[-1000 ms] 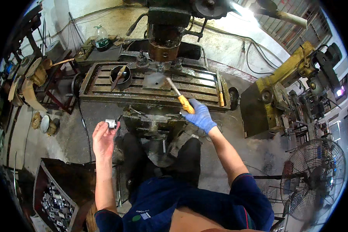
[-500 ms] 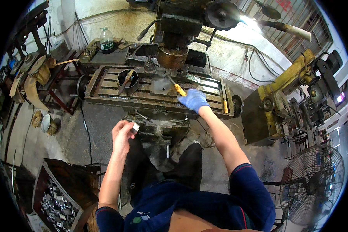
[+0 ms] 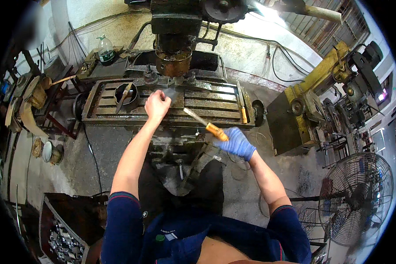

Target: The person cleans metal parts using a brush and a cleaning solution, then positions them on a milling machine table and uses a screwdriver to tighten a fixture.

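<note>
My bare left hand [image 3: 157, 106] is over the middle of a slotted machine table [image 3: 141, 115], its fingers curled closed beside a small grey plate area [image 3: 177, 97] below the spindle head [image 3: 171, 62]. Whatever those fingers hold, if anything, is hidden. In a blue knitted glove, my right hand [image 3: 236, 143] grips a file [image 3: 217, 131] by its yellow-orange wooden handle. The file's flat metal blade points up and left toward the front edge of the table, apart from my left hand.
A dark round pot [image 3: 130, 104] with a brush [image 3: 124, 97] across it stands on the table's left. Another wooden-handled tool [image 3: 244, 115] lies at its right end. A bin of metal pieces [image 3: 66, 242] is lower left; a caged fan [image 3: 355, 198] is lower right.
My left hand has moved up and forward from near my lap, where it held a small pale block, to the table. My right hand has drawn the file back from the table toward me.
</note>
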The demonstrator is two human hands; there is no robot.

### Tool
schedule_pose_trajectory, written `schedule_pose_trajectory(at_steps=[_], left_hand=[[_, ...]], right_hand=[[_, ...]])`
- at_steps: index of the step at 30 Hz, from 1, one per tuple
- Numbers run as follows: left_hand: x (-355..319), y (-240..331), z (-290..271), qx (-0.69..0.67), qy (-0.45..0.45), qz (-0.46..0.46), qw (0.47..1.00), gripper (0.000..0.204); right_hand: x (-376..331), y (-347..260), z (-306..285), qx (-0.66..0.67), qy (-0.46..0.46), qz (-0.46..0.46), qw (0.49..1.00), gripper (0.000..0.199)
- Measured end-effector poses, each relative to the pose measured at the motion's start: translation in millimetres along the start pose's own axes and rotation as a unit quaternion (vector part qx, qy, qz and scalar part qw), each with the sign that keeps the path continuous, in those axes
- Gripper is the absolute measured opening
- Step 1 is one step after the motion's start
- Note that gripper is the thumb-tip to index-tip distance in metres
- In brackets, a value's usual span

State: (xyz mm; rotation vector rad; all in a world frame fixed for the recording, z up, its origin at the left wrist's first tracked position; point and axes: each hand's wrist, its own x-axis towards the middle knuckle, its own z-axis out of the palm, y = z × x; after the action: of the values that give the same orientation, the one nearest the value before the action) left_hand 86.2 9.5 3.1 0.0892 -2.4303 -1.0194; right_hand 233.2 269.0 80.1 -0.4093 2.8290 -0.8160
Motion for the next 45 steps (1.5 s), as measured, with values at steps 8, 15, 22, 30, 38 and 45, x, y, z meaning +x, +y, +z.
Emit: schedule_pose_trajectory(at_steps=[8, 15, 22, 30, 38, 45], left_hand=[[8, -5, 10, 0.073, -0.049, -0.005, 0.996, 0.023], [23, -30, -11, 0.006, -0.217, 0.006, 0.976, 0.023], [25, -19, -1, 0.154, -0.147, 0.159, 0.964, 0.017], [39, -16, 25, 0.133, -0.106, 0.195, 0.966, 0.016], [56, -17, 48, 0.134, -0.107, 0.202, 0.964, 0.017], [57, -8, 45, 0.137, -0.106, 0.127, 0.977, 0.025]], right_hand=[[65, 37, 35, 0.192, 0.065, -0.018, 0.979, 0.032], [78, 62, 102, 0.122, 0.025, 0.187, 0.974, 0.044], [39, 82, 90, 0.117, 0.121, 0.093, 0.981, 0.046], [-16, 101, 58, 0.085, 0.152, 0.103, 0.979, 0.029], [-41, 74, 0, 0.162, 0.223, 0.116, 0.954, 0.025], [-28, 25, -113, 0.190, 0.333, -0.018, 0.923, 0.025]])
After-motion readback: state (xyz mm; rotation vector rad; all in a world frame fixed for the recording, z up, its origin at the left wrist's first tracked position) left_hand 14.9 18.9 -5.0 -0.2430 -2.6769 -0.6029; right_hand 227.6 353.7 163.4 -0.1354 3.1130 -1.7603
